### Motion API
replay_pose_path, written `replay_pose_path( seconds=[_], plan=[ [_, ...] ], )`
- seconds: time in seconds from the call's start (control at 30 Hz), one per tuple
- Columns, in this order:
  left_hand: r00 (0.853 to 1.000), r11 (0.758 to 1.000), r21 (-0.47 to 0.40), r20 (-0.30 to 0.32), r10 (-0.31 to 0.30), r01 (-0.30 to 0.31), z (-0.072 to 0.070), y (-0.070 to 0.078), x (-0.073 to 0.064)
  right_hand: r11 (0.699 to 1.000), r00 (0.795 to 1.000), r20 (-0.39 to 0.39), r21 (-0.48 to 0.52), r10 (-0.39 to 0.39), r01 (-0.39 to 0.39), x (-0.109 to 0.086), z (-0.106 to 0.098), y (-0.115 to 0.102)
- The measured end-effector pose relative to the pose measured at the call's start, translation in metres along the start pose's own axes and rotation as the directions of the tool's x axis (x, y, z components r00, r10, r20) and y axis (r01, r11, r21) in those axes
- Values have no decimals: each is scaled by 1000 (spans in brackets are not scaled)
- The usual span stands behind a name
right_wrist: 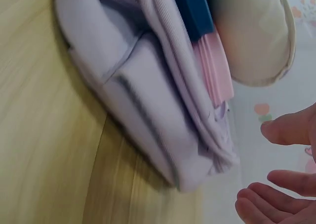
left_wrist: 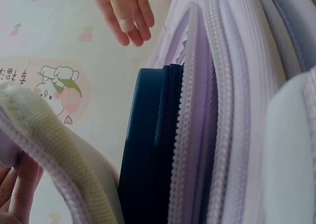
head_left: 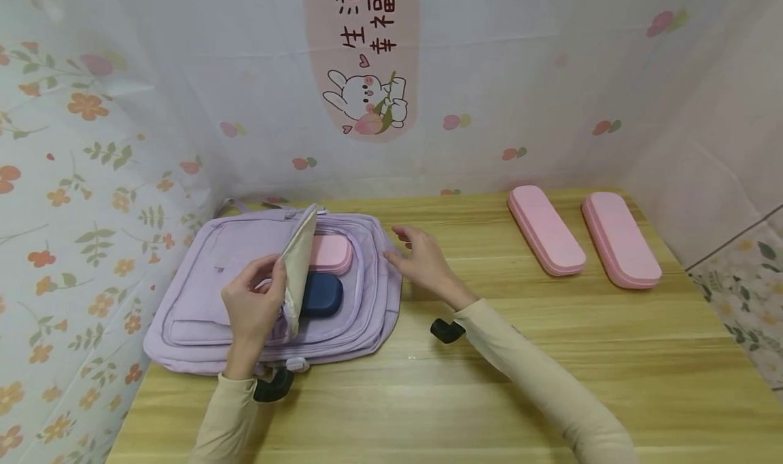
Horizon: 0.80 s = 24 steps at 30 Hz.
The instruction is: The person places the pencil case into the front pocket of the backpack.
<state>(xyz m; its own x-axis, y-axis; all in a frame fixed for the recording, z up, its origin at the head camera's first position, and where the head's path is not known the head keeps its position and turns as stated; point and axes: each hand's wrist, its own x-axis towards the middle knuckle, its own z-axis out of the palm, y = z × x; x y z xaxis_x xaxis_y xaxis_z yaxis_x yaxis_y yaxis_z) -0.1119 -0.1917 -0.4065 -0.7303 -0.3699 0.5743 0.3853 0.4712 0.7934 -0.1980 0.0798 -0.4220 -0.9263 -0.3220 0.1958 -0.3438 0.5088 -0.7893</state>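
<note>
A lilac backpack (head_left: 202, 287) lies flat at the left of the table, its front pocket unzipped. My left hand (head_left: 253, 301) pinches the edge of the raised pocket flap (head_left: 300, 260), whose cream lining faces right. Inside the pocket, a pink case (head_left: 331, 253) sits beyond a dark blue zipped case (head_left: 322, 295); the flap hides their left ends. Just off the bag's right end, my right hand (head_left: 425, 260) hovers with fingers loosely bent and nothing in them. In the right wrist view both the blue case (right_wrist: 193, 11) and the pink case (right_wrist: 215, 68) stick out of the pocket.
Two pink cases (head_left: 546, 230) (head_left: 620, 240) lie side by side at the back right of the wooden table (head_left: 489, 409). A patterned curtain (head_left: 520, 77) hangs along the back, and a floral one (head_left: 79, 212) closes the left side.
</note>
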Motion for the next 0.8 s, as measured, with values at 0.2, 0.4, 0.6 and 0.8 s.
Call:
replay_pose_path(
  seconds=[0.2, 0.4, 0.6, 0.8],
  plan=[
    [1000, 1000, -2, 10, 7, -7, 1, -7, -1, 998, 999, -34, -57, 28, -30, -9, -15, 13],
    [1000, 1000, -26, 19, 15, -14, 2, -4, -2, 995, 997, -57, -81, 60, -64, -17, -33, 24],
    [999, 999, -24, 32, 25, -24, 4, 0, -3, 989, 993, -70, -106, 96, -103, -27, -52, 37],
    [999, 1000, -22, 35, 13, -12, 6, -1, -5, 981, 986, -104, -135, 129, -142, -38, -72, 54]
  ],
)
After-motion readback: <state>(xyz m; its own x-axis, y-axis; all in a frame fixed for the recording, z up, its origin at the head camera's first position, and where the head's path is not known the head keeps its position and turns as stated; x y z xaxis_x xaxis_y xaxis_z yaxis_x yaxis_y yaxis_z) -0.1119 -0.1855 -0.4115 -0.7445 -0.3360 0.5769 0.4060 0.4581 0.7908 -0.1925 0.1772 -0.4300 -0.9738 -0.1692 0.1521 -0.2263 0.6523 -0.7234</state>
